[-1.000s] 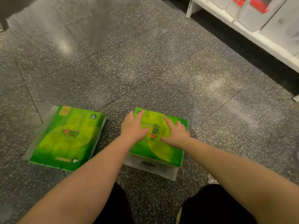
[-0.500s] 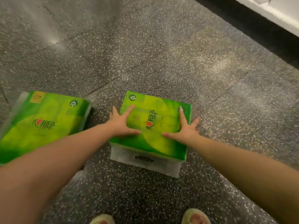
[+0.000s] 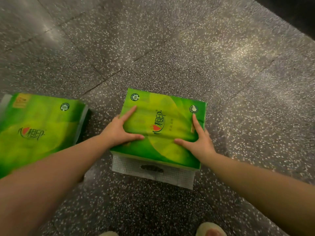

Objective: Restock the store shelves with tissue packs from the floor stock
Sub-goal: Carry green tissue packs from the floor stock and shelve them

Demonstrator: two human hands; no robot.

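A green tissue pack (image 3: 162, 128) is seen on the speckled grey floor (image 3: 170, 48), roughly centre frame, its white handle flap (image 3: 153, 171) with a dark cut-out facing the person. The pack is framed by both hands. The left hand (image 3: 119, 130) is laid on the pack's left edge: index finger extended along the top face, thumb spread across it toward the middle, remaining fingers (image 3: 117, 117) dropped over the side, where they are hidden. The right hand (image 3: 199, 142) is mirrored on the right edge, index finger pointing up toward the round logo, thumb stretched inward on top, other fingers wrapped down the right side. Whether the pack is lifted or resting cannot be told. A second green tissue pack (image 3: 39, 128) is lying flat on the floor to the left, apart from the first, partly covered by the left forearm. Two light slipper toes (image 3: 210, 229) are visible at the bottom edge. View slightly motion-blurred.
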